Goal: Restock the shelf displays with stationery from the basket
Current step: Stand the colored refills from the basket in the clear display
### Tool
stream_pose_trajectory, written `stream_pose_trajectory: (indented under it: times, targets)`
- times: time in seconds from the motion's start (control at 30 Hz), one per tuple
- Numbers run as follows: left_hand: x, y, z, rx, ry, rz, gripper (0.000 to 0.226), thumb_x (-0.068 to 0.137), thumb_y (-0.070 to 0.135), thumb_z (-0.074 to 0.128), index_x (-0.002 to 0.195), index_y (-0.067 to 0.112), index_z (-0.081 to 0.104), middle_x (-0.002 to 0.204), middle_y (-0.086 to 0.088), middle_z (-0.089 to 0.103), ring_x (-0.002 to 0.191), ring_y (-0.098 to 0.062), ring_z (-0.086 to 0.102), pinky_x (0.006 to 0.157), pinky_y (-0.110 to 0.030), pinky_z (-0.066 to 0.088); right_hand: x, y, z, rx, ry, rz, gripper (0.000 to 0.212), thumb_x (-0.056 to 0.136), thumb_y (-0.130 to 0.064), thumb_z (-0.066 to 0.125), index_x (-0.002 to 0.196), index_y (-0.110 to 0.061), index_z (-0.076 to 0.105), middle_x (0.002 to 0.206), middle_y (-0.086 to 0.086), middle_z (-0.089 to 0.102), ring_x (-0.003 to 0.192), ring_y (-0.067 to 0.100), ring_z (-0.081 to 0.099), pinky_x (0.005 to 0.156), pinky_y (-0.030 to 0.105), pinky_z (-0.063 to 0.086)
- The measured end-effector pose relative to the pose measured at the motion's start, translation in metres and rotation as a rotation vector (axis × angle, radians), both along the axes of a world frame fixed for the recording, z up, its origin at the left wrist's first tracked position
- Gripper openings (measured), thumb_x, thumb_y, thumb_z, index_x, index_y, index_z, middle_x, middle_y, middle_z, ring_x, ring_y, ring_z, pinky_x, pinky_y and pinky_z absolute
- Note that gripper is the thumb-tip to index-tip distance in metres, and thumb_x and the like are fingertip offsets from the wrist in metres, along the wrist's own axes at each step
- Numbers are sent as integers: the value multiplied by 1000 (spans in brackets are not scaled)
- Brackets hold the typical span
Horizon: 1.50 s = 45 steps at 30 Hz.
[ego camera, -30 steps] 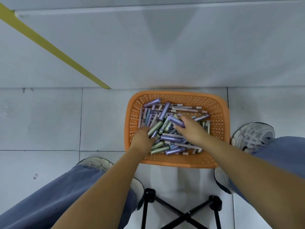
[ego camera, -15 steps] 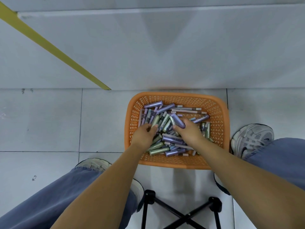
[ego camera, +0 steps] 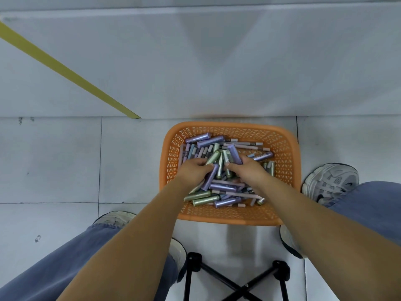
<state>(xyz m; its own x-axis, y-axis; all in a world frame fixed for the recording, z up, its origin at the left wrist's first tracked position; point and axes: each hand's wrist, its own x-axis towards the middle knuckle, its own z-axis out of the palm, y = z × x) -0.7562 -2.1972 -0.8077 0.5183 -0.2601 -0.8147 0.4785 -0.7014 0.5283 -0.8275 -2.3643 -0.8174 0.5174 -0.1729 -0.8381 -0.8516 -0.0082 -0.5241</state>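
Observation:
An orange lattice basket [ego camera: 284, 148] sits on the floor between my feet, filled with several purple and green marker pens and thin pink pens. My left hand [ego camera: 192, 173] is inside the basket, its fingers curled round a purple marker [ego camera: 210, 180] that points down toward me, with a green marker [ego camera: 213, 157] at its fingertips. My right hand [ego camera: 246, 170] grips a small bunch of markers, a purple one [ego camera: 234, 153] and green ones [ego camera: 223, 158] sticking up out of it. The two hands almost touch above the pile.
Grey floor tiles surround the basket, and a white base panel [ego camera: 195, 61] with a yellow strip [ego camera: 65, 70] rises behind it. My shoes [ego camera: 329, 181] flank the basket. A black folding stool frame [ego camera: 236, 279] stands under me, just near the basket's front edge.
Both hands have drawn together in the middle of the basket. The left hand has taken hold of a purple marker, and the right hand's bunch has grown with green markers.

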Motion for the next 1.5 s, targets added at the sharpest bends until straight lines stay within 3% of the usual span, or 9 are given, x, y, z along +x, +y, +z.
stream_pose_trajectory:
  times: [0.17, 0.4, 0.5, 0.63, 0.73, 0.9, 1.17, 1.37, 1.5]
  targets:
    - [-6, -1, 3, -68, 13, 31, 23, 92, 33, 69, 112, 22, 74, 119, 3, 71, 96, -3, 64, 74, -13, 45, -1, 4, 0, 136, -27, -128, 43, 91, -26, 66, 131, -22, 52, 113, -1, 64, 98, 17, 64, 71, 29, 56]
    - [-18, 1, 15, -192, -38, 101, 21, 95, 32, 64, 104, 14, 71, 101, -20, 70, 83, -19, 63, 80, -33, 51, -4, 6, 8, 188, -69, -155, 42, 90, -27, 67, 128, -28, 50, 118, -7, 58, 110, 17, 56, 94, 44, 50]
    - [-16, 2, 25, -241, 13, 115, 16, 98, 30, 61, 109, 23, 68, 96, -6, 72, 89, -19, 65, 85, -35, 52, -1, 7, 23, 194, -114, -100, 43, 89, -30, 68, 127, -35, 47, 112, -14, 57, 103, 8, 55, 82, 30, 45]
    - [-12, 1, 52, -336, 102, 133, 25, 101, 23, 56, 125, 19, 57, 119, -3, 69, 112, -20, 65, 94, -41, 56, -1, 5, 51, 90, -206, 45, 47, 88, -35, 68, 131, -31, 50, 115, -10, 60, 110, 14, 55, 95, 32, 41]
    - [-7, 2, 85, -467, 116, 204, 25, 101, 14, 55, 126, 16, 53, 124, -7, 64, 114, -21, 63, 84, -46, 60, 2, 1, 87, -18, -292, 168, 37, 90, -37, 65, 124, -36, 51, 119, -4, 63, 108, 15, 58, 97, 33, 45]
    - [-4, 4, 157, -657, 0, 226, 27, 99, 9, 57, 126, 12, 59, 112, -7, 69, 99, -16, 68, 78, -37, 61, 10, 1, 168, -190, -517, 277, 19, 90, -38, 64, 106, -37, 53, 98, -13, 63, 88, 5, 59, 67, 16, 44]
    - [0, -1, 289, -757, -78, 250, 17, 89, 28, 73, 103, 18, 72, 92, -4, 72, 85, -17, 69, 72, -30, 57, 21, 5, 318, -192, -798, 368, 31, 92, -22, 64, 117, -26, 48, 86, -3, 61, 56, -8, 56, 52, 11, 44]
    - [11, 9, 383, -842, -205, 121, 15, 79, 37, 77, 90, 27, 78, 85, 2, 72, 85, -14, 67, 76, -30, 54, 26, 6, 414, -199, -901, 520, 21, 94, -20, 62, 108, -33, 52, 90, -8, 67, 71, -2, 62, 65, 13, 49]
    - [20, 14, 414, -905, -288, 107, 30, 79, 37, 76, 105, 23, 76, 111, -6, 74, 108, -29, 69, 90, -46, 57, 32, 10, 448, -123, -936, 547, 31, 95, -18, 60, 121, -34, 53, 108, -16, 70, 96, -2, 65, 75, 12, 50]
